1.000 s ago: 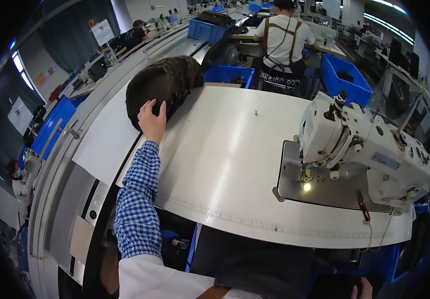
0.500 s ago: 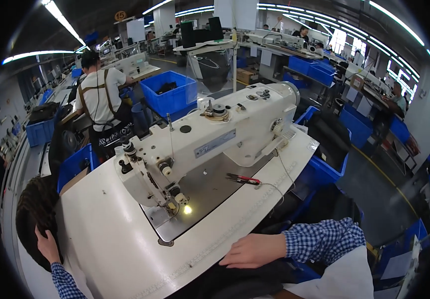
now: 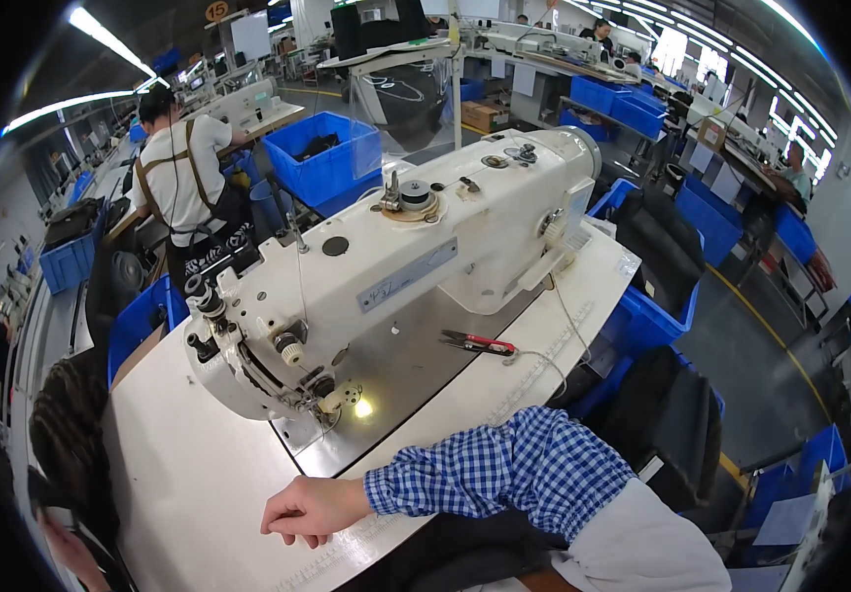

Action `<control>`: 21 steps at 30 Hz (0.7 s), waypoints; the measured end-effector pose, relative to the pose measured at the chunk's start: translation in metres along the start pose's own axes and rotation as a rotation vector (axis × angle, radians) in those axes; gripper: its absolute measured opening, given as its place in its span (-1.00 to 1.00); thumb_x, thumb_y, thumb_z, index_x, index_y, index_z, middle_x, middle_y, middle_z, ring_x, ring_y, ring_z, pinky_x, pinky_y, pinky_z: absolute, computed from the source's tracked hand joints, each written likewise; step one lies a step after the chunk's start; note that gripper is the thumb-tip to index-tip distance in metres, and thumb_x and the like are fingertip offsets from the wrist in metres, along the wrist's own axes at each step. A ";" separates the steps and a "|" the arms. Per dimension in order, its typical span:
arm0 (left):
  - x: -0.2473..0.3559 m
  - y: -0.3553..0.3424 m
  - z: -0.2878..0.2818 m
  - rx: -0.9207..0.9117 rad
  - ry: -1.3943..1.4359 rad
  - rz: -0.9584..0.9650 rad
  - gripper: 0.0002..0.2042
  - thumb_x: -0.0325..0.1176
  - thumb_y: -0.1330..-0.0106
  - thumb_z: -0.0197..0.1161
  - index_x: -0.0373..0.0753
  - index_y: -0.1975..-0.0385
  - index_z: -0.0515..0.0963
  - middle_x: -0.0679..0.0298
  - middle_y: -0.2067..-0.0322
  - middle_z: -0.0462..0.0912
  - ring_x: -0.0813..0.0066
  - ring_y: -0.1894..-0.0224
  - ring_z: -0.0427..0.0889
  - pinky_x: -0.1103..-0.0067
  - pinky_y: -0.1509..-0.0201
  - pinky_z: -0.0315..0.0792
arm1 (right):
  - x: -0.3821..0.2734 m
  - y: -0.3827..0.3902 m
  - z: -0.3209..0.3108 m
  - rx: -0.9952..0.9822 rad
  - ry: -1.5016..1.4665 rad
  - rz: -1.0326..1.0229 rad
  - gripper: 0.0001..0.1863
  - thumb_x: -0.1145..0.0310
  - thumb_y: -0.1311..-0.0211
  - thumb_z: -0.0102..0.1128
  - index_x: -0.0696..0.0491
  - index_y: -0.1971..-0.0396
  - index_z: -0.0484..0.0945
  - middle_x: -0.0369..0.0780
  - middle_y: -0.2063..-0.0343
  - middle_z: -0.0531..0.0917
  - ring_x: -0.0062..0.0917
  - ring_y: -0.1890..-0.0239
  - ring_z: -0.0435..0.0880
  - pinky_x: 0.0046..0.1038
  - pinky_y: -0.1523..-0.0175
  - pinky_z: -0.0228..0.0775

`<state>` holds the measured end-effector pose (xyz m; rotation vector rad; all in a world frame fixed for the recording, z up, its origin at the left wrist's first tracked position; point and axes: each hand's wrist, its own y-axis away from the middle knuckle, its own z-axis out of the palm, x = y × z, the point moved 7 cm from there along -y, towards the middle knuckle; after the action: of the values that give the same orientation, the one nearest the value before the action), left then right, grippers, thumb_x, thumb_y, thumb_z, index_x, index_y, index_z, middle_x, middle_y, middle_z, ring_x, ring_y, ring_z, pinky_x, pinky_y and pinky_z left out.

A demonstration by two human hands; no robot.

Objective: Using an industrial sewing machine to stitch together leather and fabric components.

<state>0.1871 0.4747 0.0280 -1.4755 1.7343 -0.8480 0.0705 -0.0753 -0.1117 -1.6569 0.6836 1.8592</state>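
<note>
My left hand (image 3: 66, 548), at the lower left rim, has its fingers bent round a dark item that I cannot make out, just below a brown mottled, fuzzy piece (image 3: 66, 424). Over the white tabletop (image 3: 169, 444), my right hand (image 3: 307, 511) hangs with loosely bent, parted fingers and nothing visible in them, in a checked blue sleeve. A white sewing machine (image 3: 396, 276) stands beyond it, its lamp lit by the needle. Red-handled thread snips (image 3: 485, 345) lie on the metal plate, beside a cord.
A co-worker (image 3: 184, 183) in a white top is at the back left. Blue bins stand at the back (image 3: 317, 168), at the left (image 3: 140, 326) and at the right (image 3: 647, 321), with dark pieces in some. More workstations and workers line the background.
The view has swung right since a second ago. My right hand has come forward and leftward onto the tabletop. My left hand has slid down the dark pieces toward the lower rim.
</note>
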 end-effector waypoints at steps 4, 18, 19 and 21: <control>0.288 0.026 0.005 -0.712 0.019 0.441 -0.88 -0.48 -0.38 0.10 -0.32 0.18 0.54 0.00 0.27 0.65 -0.07 0.23 0.64 0.18 0.22 0.50 | 0.003 0.014 -0.012 0.074 0.122 -0.040 -0.71 0.32 -0.51 0.04 0.12 -0.09 0.56 -0.18 0.20 0.68 -0.61 0.48 0.71 -0.56 0.38 0.63; 0.439 0.087 -0.133 -0.930 0.311 0.468 -0.80 -0.41 -0.32 0.26 -0.37 0.14 0.60 0.00 0.32 0.63 0.07 0.21 0.60 0.23 -0.09 0.45 | -0.017 0.016 0.022 0.206 1.005 -0.635 -0.66 0.15 -0.43 0.11 0.11 0.03 0.58 -0.18 0.12 0.64 -0.31 -0.08 0.54 -0.21 -0.32 0.25; 0.436 0.088 -0.141 -0.885 0.283 0.519 -0.82 -0.43 -0.29 0.25 -0.37 0.17 0.58 0.01 0.35 0.61 0.06 0.23 0.59 0.22 -0.10 0.45 | -0.015 0.016 0.022 0.211 0.962 -0.612 -0.64 0.09 -0.42 0.12 0.11 0.11 0.59 -0.17 0.08 0.63 -0.28 -0.14 0.51 -0.18 -0.36 0.22; 0.435 0.088 -0.156 -0.843 0.254 0.569 -0.83 -0.45 -0.26 0.25 -0.37 0.21 0.57 0.03 0.38 0.58 0.05 0.24 0.58 0.21 -0.11 0.45 | -0.011 0.017 0.022 0.245 0.998 -0.619 -0.63 0.09 -0.40 0.15 0.12 0.09 0.59 -0.14 0.02 0.62 -0.25 -0.20 0.48 -0.15 -0.38 0.19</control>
<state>-0.0385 0.0626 -0.0013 -1.2314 2.7146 0.0345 0.0435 -0.0730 -0.0982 -2.2364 0.6120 0.4382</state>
